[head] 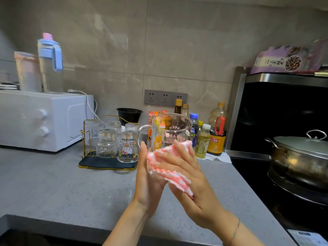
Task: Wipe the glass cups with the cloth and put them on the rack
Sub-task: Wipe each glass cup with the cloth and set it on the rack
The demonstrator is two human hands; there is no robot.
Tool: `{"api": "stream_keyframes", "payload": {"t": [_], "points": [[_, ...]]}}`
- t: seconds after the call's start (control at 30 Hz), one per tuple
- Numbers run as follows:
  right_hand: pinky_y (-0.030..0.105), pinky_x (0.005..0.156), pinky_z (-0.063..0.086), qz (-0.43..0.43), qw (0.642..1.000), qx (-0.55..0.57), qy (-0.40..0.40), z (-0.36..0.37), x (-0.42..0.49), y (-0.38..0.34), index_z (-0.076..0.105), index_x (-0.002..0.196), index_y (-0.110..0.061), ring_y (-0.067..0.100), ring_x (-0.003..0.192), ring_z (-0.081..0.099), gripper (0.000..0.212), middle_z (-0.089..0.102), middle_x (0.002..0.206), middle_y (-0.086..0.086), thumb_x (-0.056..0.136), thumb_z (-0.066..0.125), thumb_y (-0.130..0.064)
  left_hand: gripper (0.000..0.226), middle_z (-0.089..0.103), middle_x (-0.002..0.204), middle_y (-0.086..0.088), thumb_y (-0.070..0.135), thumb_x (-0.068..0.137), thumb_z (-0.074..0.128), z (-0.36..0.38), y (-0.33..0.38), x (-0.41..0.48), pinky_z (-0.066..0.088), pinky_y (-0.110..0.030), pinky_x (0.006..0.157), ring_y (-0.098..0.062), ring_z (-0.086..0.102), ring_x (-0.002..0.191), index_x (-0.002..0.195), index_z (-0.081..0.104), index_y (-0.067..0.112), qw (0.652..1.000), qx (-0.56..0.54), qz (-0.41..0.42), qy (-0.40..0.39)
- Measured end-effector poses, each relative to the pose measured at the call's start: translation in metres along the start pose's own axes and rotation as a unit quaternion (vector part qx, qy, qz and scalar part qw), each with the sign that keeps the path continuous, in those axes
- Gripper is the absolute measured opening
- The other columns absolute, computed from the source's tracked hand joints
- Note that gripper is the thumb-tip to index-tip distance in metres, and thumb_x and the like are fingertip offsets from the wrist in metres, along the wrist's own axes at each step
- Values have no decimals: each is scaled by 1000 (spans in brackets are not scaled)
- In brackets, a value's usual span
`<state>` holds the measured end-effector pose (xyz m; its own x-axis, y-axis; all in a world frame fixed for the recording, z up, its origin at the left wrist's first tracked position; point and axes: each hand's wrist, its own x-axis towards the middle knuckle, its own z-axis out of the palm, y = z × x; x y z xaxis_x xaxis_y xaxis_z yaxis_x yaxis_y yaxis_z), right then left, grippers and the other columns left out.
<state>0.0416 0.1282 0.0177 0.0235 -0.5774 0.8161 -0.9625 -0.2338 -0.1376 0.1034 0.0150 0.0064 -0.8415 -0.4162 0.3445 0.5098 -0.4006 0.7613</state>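
I hold a clear glass mug (170, 132) with a handle and printed letters upright above the counter. My left hand (148, 176) cups its lower left side and base. My right hand (188, 174) presses a pink-and-white checked cloth (170, 167) against the mug's lower front, fingers laid over the cloth. The gold wire rack (92, 135) on a dark tray stands to the left, with several glass cups (106, 143) upside down on it, one with a cartoon print (127, 147).
A white microwave (40, 119) with bottles on top stands far left. Sauce and drink bottles (214, 137) line the wall behind the mug. A lidded metal pot (300, 157) sits on the black stove at right. The grey counter (62, 183) extends in front.
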Motion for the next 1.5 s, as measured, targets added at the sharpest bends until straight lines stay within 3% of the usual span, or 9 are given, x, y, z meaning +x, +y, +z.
{"api": "stream_keyframes", "payload": {"t": [0.13,0.3,0.5,0.6,0.7,0.83,1.07,1.3,1.5], "points": [[45,119,0,-42,997,-60,-6,-1,2,3,47,136,-25,24,146,19,41,38,150,-9,101,29,-35,76,60,132,-20,69,87,38,-1,5,1,41,-47,105,-31,57,123,127,64,10,1000,-9,-20,-13],[42,120,-1,20,996,-61,61,-19,24,16,42,138,-28,18,148,9,42,26,154,-18,102,24,-38,63,71,115,-13,58,90,36,5,2,-2,57,-37,77,-24,71,93,126,63,15,999,20,-40,14],[48,119,2,67,995,-9,68,-25,26,15,32,144,-39,12,148,-1,44,20,155,-21,101,24,-45,62,71,117,-8,61,93,31,8,4,-7,51,-47,95,-25,69,104,128,63,22,997,50,-62,9],[43,120,0,45,998,33,37,-15,17,6,24,142,-52,5,146,-5,44,9,153,-34,100,27,-40,60,74,109,-9,69,83,48,13,5,-9,56,-41,87,-20,71,94,118,69,24,995,92,-33,4],[40,120,-1,28,998,57,10,-8,4,1,33,142,-43,13,148,2,43,19,155,-24,100,30,-34,54,73,110,-10,65,83,50,15,8,-9,55,-40,85,-21,71,95,110,74,24,998,57,-18,23],[37,120,1,40,997,69,0,-6,-5,-5,48,138,-20,17,148,11,45,33,152,-15,102,30,-39,89,63,129,-18,70,68,65,11,12,-3,43,-51,106,-34,59,122,133,57,10,999,-12,-34,31],[41,120,-1,8,999,-32,23,-11,4,1,46,139,-19,22,148,9,42,29,155,-9,99,32,-25,52,74,96,-13,51,75,54,12,9,-6,61,-33,65,-20,72,77,101,75,11,996,-53,-63,15],[57,117,10,86,985,62,133,-31,34,7,29,142,-49,15,148,2,42,17,154,-27,100,29,-45,63,71,114,-12,53,77,56,18,13,-14,50,-49,95,-29,73,92,122,63,9,991,-76,-109,11],[49,118,4,47,994,68,65,-11,13,-4,32,144,-37,15,148,2,44,19,155,-23,101,30,-39,55,72,108,-12,52,82,55,17,16,-13,56,-40,80,-22,70,84,114,71,10,995,-67,-61,36]]}}
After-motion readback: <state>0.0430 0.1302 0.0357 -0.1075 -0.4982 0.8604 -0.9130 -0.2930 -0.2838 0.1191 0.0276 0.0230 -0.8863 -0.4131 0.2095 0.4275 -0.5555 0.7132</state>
